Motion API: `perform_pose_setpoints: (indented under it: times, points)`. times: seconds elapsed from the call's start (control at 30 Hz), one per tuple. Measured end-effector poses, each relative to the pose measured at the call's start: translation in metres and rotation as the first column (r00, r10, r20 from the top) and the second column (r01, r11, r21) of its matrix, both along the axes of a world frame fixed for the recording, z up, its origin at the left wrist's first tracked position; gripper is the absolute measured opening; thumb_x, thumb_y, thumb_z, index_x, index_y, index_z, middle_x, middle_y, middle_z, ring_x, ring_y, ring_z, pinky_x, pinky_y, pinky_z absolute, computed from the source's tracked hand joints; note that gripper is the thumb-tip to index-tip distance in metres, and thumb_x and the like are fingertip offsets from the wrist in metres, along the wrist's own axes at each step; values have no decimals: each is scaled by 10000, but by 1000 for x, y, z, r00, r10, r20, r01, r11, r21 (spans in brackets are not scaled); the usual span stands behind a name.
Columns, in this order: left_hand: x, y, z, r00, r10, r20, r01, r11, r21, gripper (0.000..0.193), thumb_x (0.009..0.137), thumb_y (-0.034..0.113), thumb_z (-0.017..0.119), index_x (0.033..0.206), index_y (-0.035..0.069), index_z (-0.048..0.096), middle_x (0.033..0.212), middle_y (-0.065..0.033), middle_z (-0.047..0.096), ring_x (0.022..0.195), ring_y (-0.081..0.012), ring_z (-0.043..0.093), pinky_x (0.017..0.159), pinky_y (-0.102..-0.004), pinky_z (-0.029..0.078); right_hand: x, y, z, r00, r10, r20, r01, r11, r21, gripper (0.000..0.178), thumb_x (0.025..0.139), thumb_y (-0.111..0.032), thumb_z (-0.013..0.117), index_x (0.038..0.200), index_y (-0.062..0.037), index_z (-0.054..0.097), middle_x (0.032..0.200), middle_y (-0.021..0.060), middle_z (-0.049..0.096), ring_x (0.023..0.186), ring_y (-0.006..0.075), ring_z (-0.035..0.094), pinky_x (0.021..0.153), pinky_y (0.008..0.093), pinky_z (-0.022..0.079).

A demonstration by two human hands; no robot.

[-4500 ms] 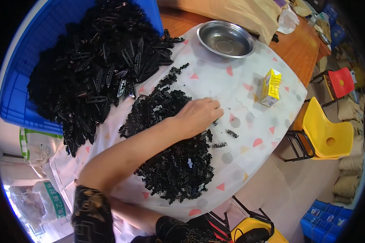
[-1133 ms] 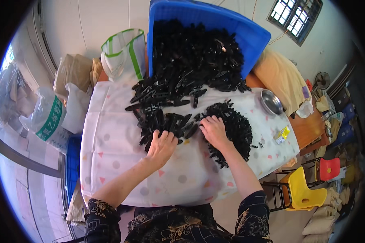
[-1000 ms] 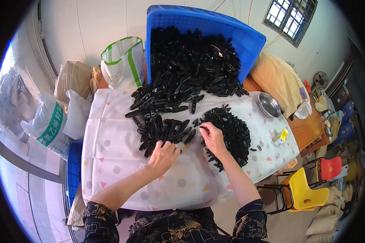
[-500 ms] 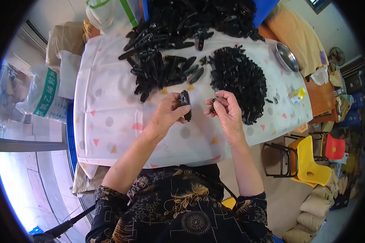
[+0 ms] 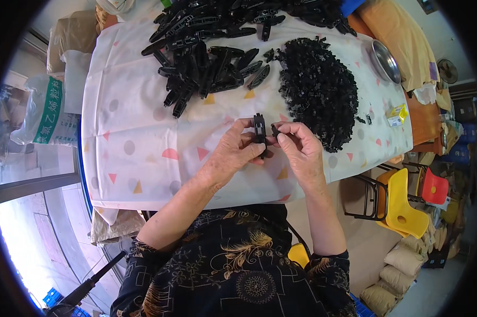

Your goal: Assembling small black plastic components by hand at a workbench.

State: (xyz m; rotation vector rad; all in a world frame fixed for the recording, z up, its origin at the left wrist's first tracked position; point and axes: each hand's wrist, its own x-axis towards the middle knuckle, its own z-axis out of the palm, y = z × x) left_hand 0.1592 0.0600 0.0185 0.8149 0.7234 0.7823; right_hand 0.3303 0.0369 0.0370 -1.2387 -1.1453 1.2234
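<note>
My left hand [image 5: 236, 148] grips a long black plastic part [image 5: 259, 129], held upright between thumb and fingers, with a slotted face showing. Close beside it, my right hand [image 5: 302, 148] pinches a small black plastic piece [image 5: 275, 130] between thumb and forefinger. The small piece is near the long part; whether they touch I cannot tell. Beyond my hands lies a heap of similar long black parts [image 5: 217, 71]. A large mound of small black pieces [image 5: 320, 90] spreads beyond my right hand.
A white patterned cloth [image 5: 138, 174] covers the table. At the right stand a round metal dish [image 5: 386, 61] and a small yellow-and-white box [image 5: 397, 115]. Yellow chair [image 5: 405, 206] and stacked sacks [image 5: 400, 277] are on the floor at right. Plastic bags [image 5: 48, 111] are at left.
My left hand has moved right with the long part, and my right hand has brought the small piece up beside it. The view has shifted, so the table's things sit higher.
</note>
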Motion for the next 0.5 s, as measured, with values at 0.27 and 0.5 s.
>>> perform_pose_setpoints:
  times: [0.27, 0.5]
  points:
    - [4, 4, 5, 998, -25, -52, 24, 1000, -20, 538, 862, -21, 566, 1348, 14, 338, 1032, -121, 632, 904, -191, 646, 723, -290, 519, 12, 4, -2, 989, 43, 139, -34, 997, -70, 80, 896, 17, 559, 975, 9, 573, 1068, 60, 594, 847, 99, 610, 784, 235, 497]
    - [0, 1, -5, 962, -81, -260, 98, 994, 53, 603, 832, -20, 599, 1369, 56, 335, 968, -116, 640, 881, -156, 637, 703, -290, 526, 14, 12, 30, 748, 245, 617, -357, 932, 62, 95, 834, 47, 588, 924, 20, 571, 970, 86, 577, 811, 174, 572, 728, 260, 484]
